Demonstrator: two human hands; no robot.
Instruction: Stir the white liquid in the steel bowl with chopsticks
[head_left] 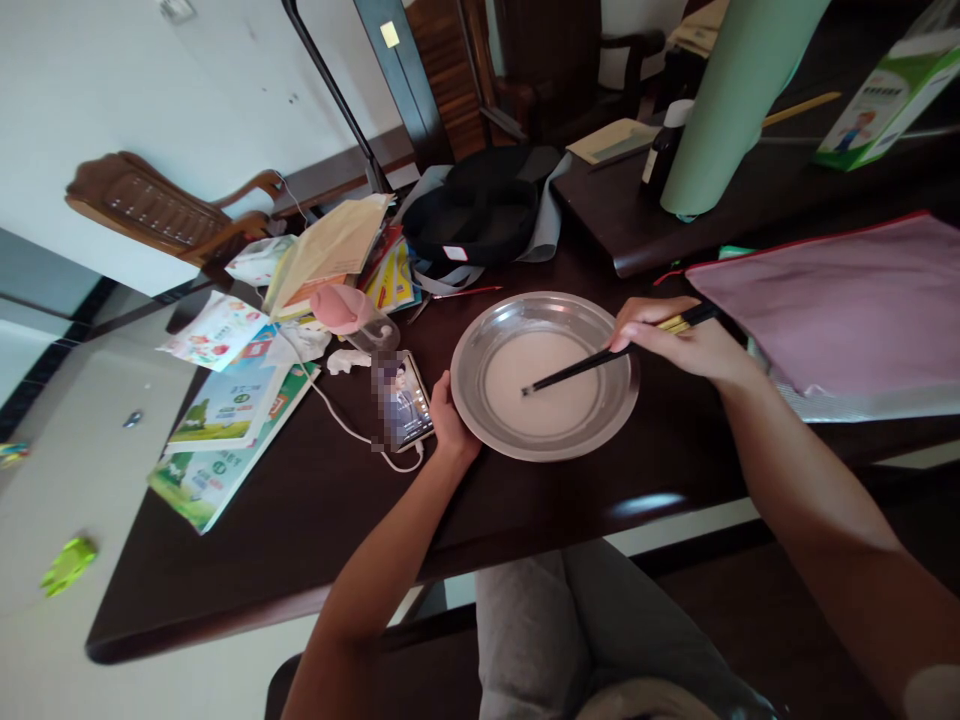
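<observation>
A shiny metal bowl (pixel 469 400) with a wide rim rests on the dark table, holding a pale, milky liquid (pixel 551 405). My left hand (pixel 452 425) grips the bowl's left side, with some fingers hidden behind the rim. Over the bowl's right edge, my right hand (pixel 667 335) is closed around black chopsticks (pixel 574 370) with gold-coloured upper parts. Their tips reach the liquid near the middle of the bowl; whether they dip below the surface is hard to tell. Just left of my left hand lies a lit phone (pixel 409 400) with a white cable plugged in.
Booklets (pixel 225 410) and a pink-lidded cup (pixel 352 315) are on the left. A black bag (pixel 480 215) sits behind the bowl. To the right are a pink zip pouch (pixel 840 310), a green cylinder (pixel 739 110) and a dark bottle (pixel 664 150). The table's front edge (pixel 300 605) runs before me.
</observation>
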